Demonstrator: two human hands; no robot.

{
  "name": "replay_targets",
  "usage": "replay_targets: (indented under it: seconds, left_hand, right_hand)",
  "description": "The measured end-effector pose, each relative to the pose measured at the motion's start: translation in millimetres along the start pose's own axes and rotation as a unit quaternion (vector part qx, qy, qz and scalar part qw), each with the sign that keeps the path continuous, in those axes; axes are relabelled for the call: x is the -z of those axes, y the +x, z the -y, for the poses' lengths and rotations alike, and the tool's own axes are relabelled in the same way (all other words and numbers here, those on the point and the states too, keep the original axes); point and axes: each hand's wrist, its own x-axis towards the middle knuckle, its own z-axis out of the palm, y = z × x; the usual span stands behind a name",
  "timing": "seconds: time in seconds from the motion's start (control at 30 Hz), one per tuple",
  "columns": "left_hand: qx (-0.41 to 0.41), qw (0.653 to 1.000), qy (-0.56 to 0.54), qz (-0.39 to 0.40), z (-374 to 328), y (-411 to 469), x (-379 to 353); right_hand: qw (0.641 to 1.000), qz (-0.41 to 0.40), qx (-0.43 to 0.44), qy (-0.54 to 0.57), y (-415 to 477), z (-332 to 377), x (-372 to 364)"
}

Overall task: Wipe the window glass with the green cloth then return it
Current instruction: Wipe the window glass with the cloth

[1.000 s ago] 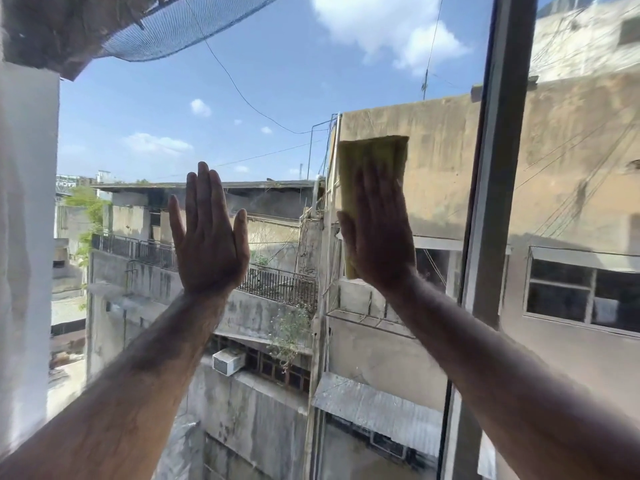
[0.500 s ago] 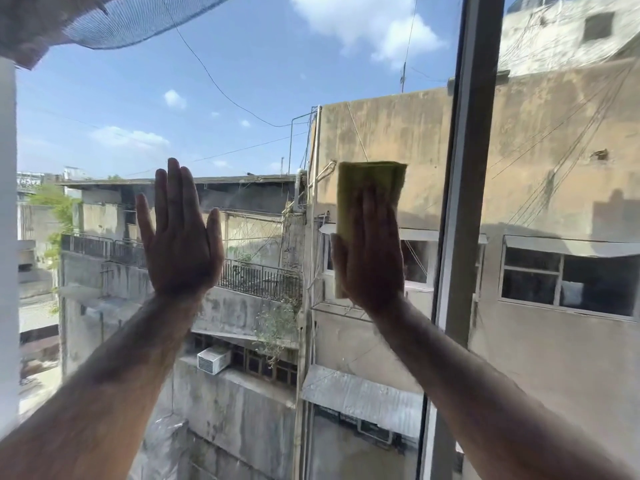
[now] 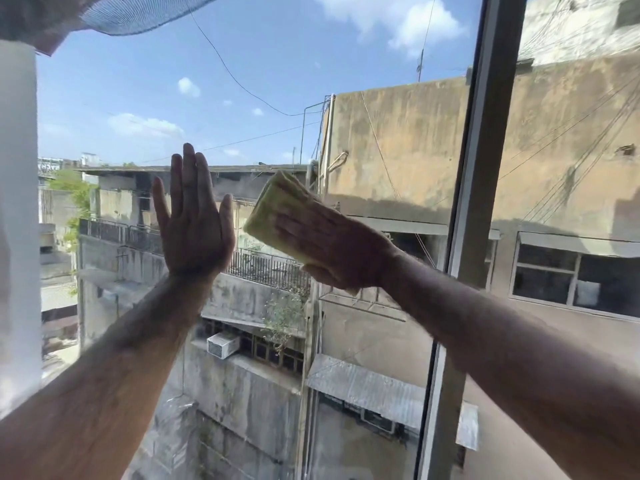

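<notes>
The folded yellow-green cloth (image 3: 277, 206) lies flat against the window glass (image 3: 263, 74), pressed there by my right hand (image 3: 332, 247). That hand is turned so its fingers point up and to the left, covering most of the cloth; only the cloth's upper-left end shows. My left hand (image 3: 194, 223) rests flat on the glass just left of the cloth, fingers straight up and a little apart, holding nothing. A narrow gap separates the two hands.
A grey vertical window frame post (image 3: 474, 188) stands right of my right hand, with another pane beyond it. A white wall or frame edge (image 3: 17, 216) borders the pane on the left. Netting (image 3: 138, 12) hangs at the top left. Buildings show outside.
My right hand has swung the cloth down and leftward, turning from fingers-up to fingers pointing up-left, closer to my left hand. My left hand stays flat on the glass.
</notes>
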Motion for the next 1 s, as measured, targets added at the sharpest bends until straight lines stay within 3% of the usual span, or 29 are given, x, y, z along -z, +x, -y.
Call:
replay_targets:
  seconds: [0.03,0.1,0.17,0.2,0.27,0.3,0.33,0.37,0.4,0.47,0.5,0.53,0.57,0.6,0.63,0.7,0.73,0.77,0.8,0.83,0.9,0.93,1.0]
  left_hand:
    - [0.001,1.0,-0.001,0.005,-0.2,-0.5,0.7]
    - [0.002,1.0,-0.004,0.014,-1.6,-1.4,2.2]
    - [0.004,1.0,-0.01,0.021,-2.8,0.0,3.8]
    - [0.005,1.0,-0.013,0.023,-3.1,0.8,4.6]
    - [0.004,1.0,-0.016,0.026,-3.5,1.6,5.8]
    - [0.003,0.999,-0.019,0.026,-3.1,1.3,6.3]
    - [0.001,0.999,-0.021,0.025,-2.5,0.9,6.4]
    - [-0.001,0.999,-0.023,0.024,-2.3,0.8,6.4]
    - [0.0,0.999,-0.023,0.022,-2.0,0.4,6.2]
    - [-0.001,1.0,-0.025,0.017,-1.1,-0.4,5.9]
    - [-0.003,1.0,-0.026,0.016,-1.4,-0.9,6.2]
    - [-0.003,1.0,-0.027,0.015,-2.0,-1.1,6.4]
    - [-0.002,1.0,-0.027,0.015,-2.2,-0.7,6.2]
    - [-0.001,0.999,-0.028,0.017,-2.0,-1.2,5.9]
    - [-0.001,0.999,-0.028,0.016,-2.0,-1.5,5.7]
    - [0.0,1.0,-0.027,0.011,-2.4,-1.2,5.6]
    - [-0.001,1.0,-0.026,0.008,-2.4,-0.5,5.3]
    - [-0.002,1.0,-0.027,0.006,-2.3,-0.7,4.7]
    - [-0.003,1.0,-0.026,0.004,-1.8,-1.0,3.9]
    - [-0.004,1.0,-0.022,0.003,-0.8,-0.9,3.0]
    - [-0.003,1.0,-0.013,0.004,0.1,-1.1,2.6]
    - [-0.003,1.0,-0.011,0.006,-0.3,-2.0,3.3]
    - [-0.001,1.0,-0.01,0.007,-1.3,-3.0,4.9]
  right_hand:
    - [0.996,0.036,0.076,0.0,-8.9,-7.5,3.8]
    - [0.996,0.045,0.077,-0.018,-17.1,-26.1,10.7]
    - [0.993,-0.031,-0.109,-0.032,-16.0,-35.2,12.2]
    - [0.965,-0.089,-0.245,-0.03,-10.9,-32.7,14.1]
    - [0.86,-0.163,-0.484,-0.006,10.9,-15.0,15.4]
    - [0.817,-0.167,-0.551,0.005,22.0,-2.9,13.8]
    - [0.8,-0.158,-0.578,0.011,29.7,9.3,11.0]
    - [0.818,-0.141,-0.558,0.007,30.1,19.9,7.9]
    - [0.867,-0.116,-0.485,0.0,23.3,28.0,3.5]
    - [0.969,-0.056,-0.242,-0.011,-6.6,28.4,-0.5]
    - [0.989,-0.031,-0.141,-0.016,-23.2,17.7,2.5]
    - [0.995,-0.018,-0.096,-0.021,-35.7,5.3,5.1]
    - [0.992,-0.028,-0.118,-0.023,-43.9,-5.0,5.7]
    - [0.976,-0.062,-0.206,-0.019,-48.1,-11.2,4.2]
    - [0.937,-0.108,-0.331,-0.016,-46.7,-13.4,3.3]
    - [0.817,-0.163,-0.553,-0.007,-23.0,-7.9,6.1]
    - [0.77,-0.172,-0.615,0.004,-7.6,-2.2,6.3]
    - [0.751,-0.17,-0.638,0.015,6.0,6.4,6.2]
    - [0.769,-0.162,-0.618,0.021,14.4,16.3,4.3]
    - [0.824,-0.145,-0.548,0.02,16.5,27.2,-1.4]
    - [0.956,-0.076,-0.284,0.017,4.7,49.9,-10.9]
    - [0.986,-0.035,-0.16,0.018,-4.9,54.1,-10.4]
    - [0.999,0.019,-0.019,0.02,-19.6,40.8,-5.3]
